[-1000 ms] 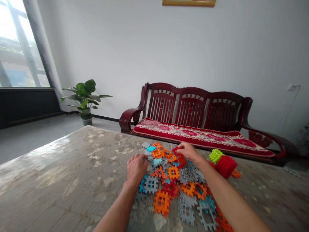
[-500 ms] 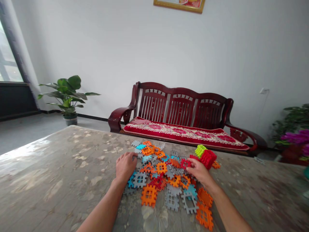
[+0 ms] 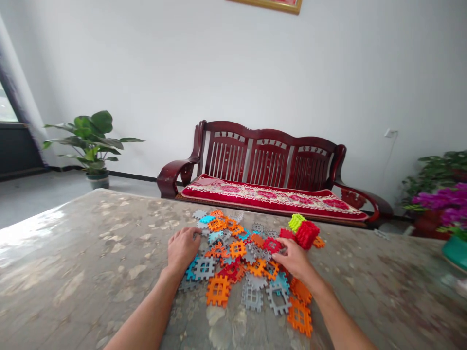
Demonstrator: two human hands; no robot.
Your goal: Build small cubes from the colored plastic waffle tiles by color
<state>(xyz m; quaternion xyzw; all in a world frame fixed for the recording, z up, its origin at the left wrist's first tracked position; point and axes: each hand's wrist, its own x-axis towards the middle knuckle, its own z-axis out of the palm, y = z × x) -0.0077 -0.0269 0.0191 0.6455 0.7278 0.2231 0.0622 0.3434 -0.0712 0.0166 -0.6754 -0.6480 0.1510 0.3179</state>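
Interlocking plastic building panels [image 3: 218, 290] in orange, grey, blue and red lie in a loose pile on the table. My left hand [image 3: 183, 249] rests at the pile's left edge, fingers apart and lightly bent, with no piece visible in it. At the right side of the pile, my right hand [image 3: 296, 261] has its thumb and forefinger apart beside a red window panel [image 3: 272, 245]. Whether the fingertips touch that panel I cannot tell. Just beyond this hand sit a red assembled cube [image 3: 307, 235] and a yellow-green block [image 3: 296, 222].
The table [image 3: 91, 272] wears a grey-brown patterned cover. Behind it stands a dark wooden bench [image 3: 272, 158] with a red floral seat cover [image 3: 266, 195]. A potted plant [image 3: 95, 141] is at the left, purple flowers [image 3: 443, 203] in a teal pot [image 3: 456, 250] at the right.
The whole view has shifted slightly, so everything appears further left. My right thumb has moved a little left, nearer the grey and orange panels. My left hand stays at the pile's edge.
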